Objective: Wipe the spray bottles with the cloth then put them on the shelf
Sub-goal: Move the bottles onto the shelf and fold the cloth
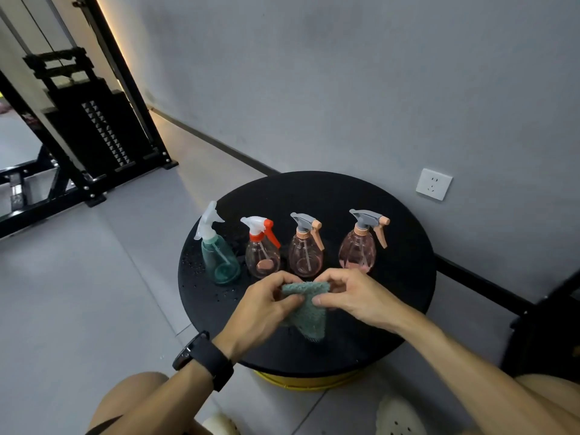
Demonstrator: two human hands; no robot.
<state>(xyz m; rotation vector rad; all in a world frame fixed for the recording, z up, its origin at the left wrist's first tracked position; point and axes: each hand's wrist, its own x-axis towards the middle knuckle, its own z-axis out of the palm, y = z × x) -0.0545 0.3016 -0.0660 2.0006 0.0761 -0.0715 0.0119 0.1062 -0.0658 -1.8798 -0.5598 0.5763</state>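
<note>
Several spray bottles stand in a row on a round black table (392, 309): a teal one with a clear head (218, 251), a pink one with a white and red head (262, 251), and two pink ones with grey and peach heads (305, 249) (359, 246). In front of them, above the table, I hold a teal cloth (309, 312) with both hands. My left hand (266, 306) pinches its left top edge and my right hand (348, 296) pinches its right top edge. The cloth's lower part hangs down between them.
Water droplets dot the table's left side. A grey wall with a white socket (433, 184) stands behind the table. A black weight machine (94, 133) stands at the far left. My knees and pale shoes are at the bottom. No shelf is in view.
</note>
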